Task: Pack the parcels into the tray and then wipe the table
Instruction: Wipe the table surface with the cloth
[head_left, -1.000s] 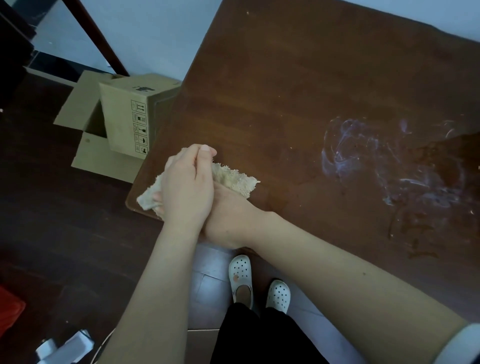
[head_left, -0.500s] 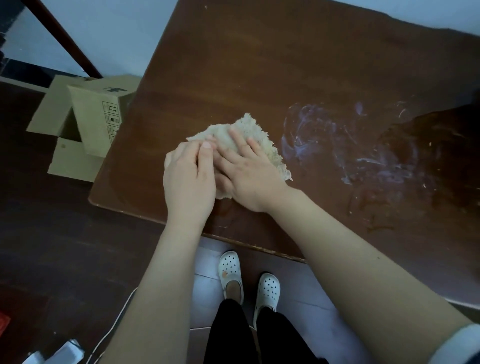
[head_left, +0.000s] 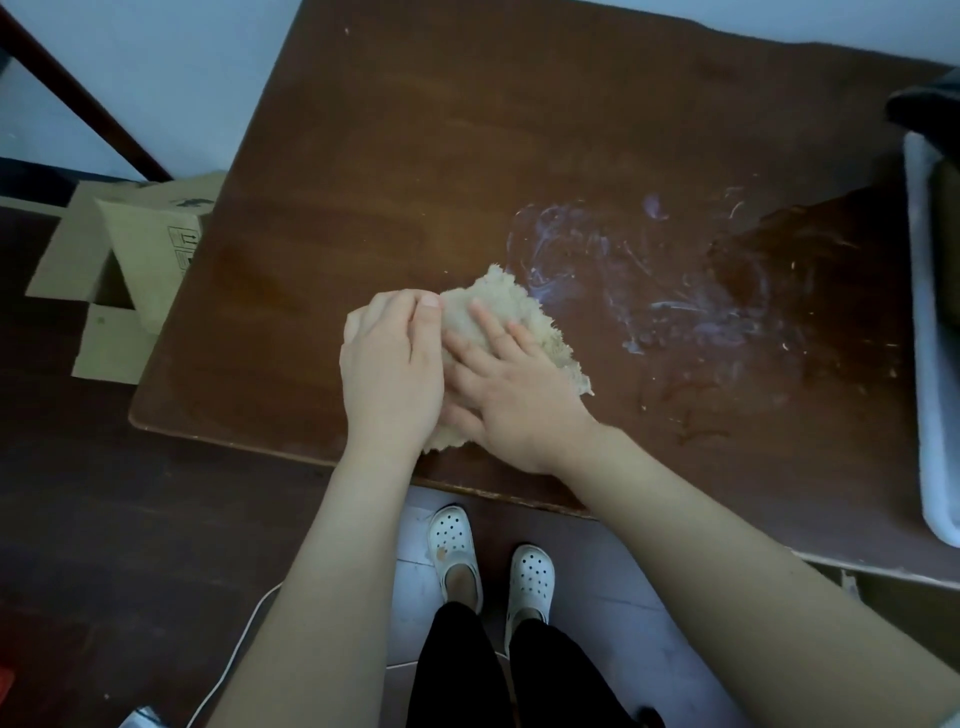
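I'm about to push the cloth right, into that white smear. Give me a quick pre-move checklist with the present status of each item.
1. Cloth lies on the table: ok.
2. Left hand holds the cloth's left part: ok.
3. Right hand presses it, fingers spread flat: ok.
4. Path from the cloth to the white smear: ok, nothing lies between and the cloth's far edge is beside the smear.
5. Smear wiped off: not ok, it shows plainly on the table.
6. Tray at the right edge packed with parcels: cannot tell, it is mostly out of frame.
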